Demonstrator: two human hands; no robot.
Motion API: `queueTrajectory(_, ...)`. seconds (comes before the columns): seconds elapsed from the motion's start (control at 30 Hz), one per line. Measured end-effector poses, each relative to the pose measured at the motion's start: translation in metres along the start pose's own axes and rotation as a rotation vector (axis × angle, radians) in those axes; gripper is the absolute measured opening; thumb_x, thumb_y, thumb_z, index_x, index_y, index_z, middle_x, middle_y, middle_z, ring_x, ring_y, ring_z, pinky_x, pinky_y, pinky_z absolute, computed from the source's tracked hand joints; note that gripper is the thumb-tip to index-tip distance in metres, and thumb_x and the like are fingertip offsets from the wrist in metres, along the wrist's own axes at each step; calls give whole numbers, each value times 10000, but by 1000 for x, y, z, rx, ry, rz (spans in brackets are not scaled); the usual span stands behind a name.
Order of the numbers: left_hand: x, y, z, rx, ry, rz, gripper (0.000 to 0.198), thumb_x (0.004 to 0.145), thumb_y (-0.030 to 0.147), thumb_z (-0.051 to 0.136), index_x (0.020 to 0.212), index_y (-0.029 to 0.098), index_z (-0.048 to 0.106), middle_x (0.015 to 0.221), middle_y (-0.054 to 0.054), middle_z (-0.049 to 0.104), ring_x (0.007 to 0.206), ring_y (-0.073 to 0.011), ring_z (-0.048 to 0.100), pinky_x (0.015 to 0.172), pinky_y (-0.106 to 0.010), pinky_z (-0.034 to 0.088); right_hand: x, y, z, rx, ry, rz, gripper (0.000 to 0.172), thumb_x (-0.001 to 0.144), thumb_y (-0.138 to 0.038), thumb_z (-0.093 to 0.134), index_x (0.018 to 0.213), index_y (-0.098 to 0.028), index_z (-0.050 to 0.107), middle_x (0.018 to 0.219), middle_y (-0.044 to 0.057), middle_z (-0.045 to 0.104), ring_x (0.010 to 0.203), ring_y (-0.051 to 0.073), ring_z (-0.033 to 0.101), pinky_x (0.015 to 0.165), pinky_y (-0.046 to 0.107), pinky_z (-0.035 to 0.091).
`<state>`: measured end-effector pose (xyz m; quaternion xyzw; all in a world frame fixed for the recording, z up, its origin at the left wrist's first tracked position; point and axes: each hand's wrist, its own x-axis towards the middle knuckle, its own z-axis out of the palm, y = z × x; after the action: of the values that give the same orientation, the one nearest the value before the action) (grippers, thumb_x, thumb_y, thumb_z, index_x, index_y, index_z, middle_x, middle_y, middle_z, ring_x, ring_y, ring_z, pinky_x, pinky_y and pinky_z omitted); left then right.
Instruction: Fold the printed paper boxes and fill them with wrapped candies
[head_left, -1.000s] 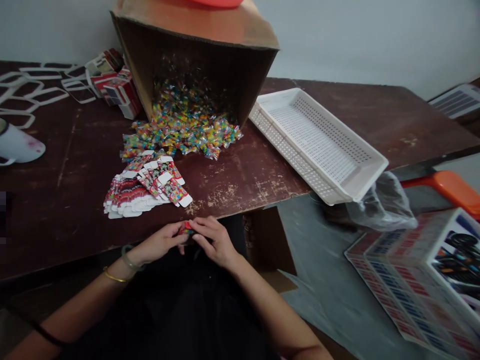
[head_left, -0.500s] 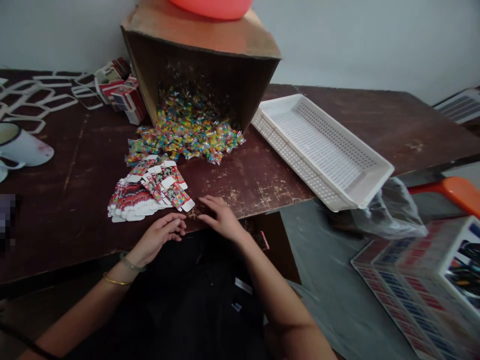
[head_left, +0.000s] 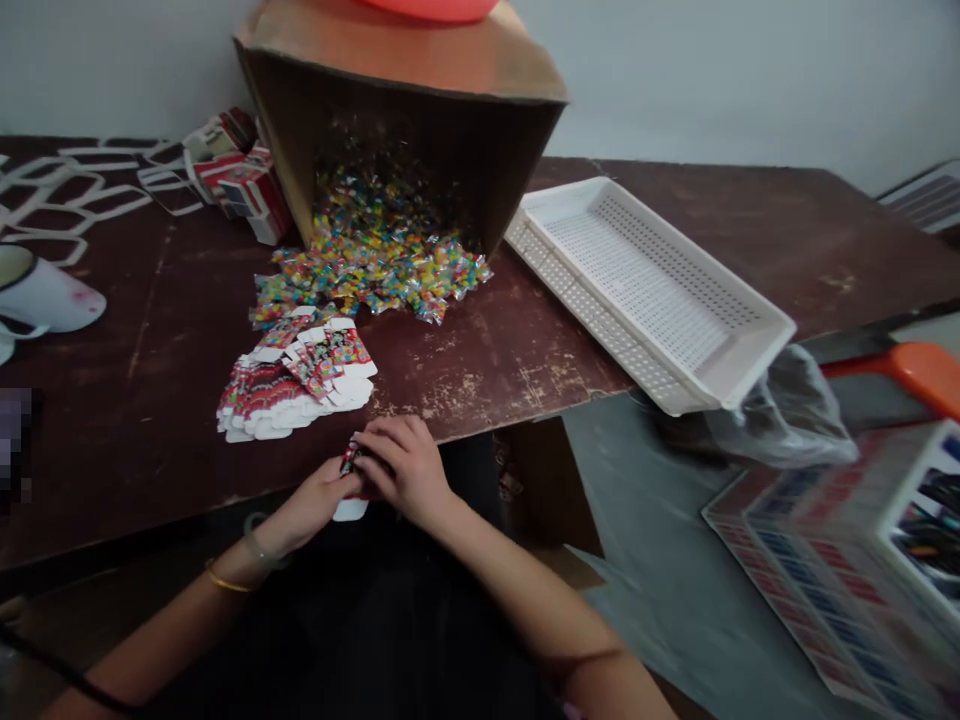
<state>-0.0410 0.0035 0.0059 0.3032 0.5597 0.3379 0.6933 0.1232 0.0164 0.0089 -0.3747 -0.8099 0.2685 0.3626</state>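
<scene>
- My right hand, curled inward, and left hand, partly closed, held a small carton between them.
- It seemed light, crushable card, best gripped softly by its edges.

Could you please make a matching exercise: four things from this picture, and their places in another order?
1. white mug
2. white basket
3. red object
4. small printed carton

A. on top of the cardboard box
B. held in the left hand, right hand touching it
C. at the picture's left edge
D. right of the cardboard box

Pairs: 1-C, 2-D, 3-A, 4-B
</scene>
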Motion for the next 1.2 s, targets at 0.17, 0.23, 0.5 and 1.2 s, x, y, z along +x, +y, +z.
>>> queueTrajectory(0.17, -13, -9, 14, 13, 41, 1, 294, 663, 309, 717, 913, 168, 655, 800, -14, 715, 838, -242, 654, 723, -310, 508, 11, 0, -4, 151, 24, 154, 247, 825, -368, 710, 957, -168, 647, 1281, 127, 552, 1180, 213, 492, 998, 361, 398)
queueTrajectory(0.23, -18, -8, 17, -13, 47, -24, 322, 669, 327, 718, 943, 176, 644, 815, -15, 715, 829, -241, 661, 729, -317, 514, 10, 1, -6, 153, 6, 207, 277, 785, -403, 746, 905, -171, 653, 1358, 118, 501, 1247, 230, 446, 1025, 380, 374)
queueTrajectory(0.5, -18, 12, 4, 36, -441, -228, 251, 617, 228, 746, 827, 139, 641, 742, -68, 722, 676, -197, 652, 630, -284, 490, 12, 10, -38, 469, -443, 143, 75, 818, -216, 716, 791, -153, 685, 1362, 71, 500, 1257, 175, 494, 1050, 288, 374)
queueTrajectory(1.2, -37, -44, -7, 350, -214, 255, 347, 829, 541, 572, 1132, 375, 611, 1050, -49, 703, 1006, -305, 651, 962, -405, 463, -63, 22, 6, 1481, -301, 1050, 489, 564, -423, 879, 875, -145, 624, 655, -11, 588, 476, 57, 499, 466, 165, 346)
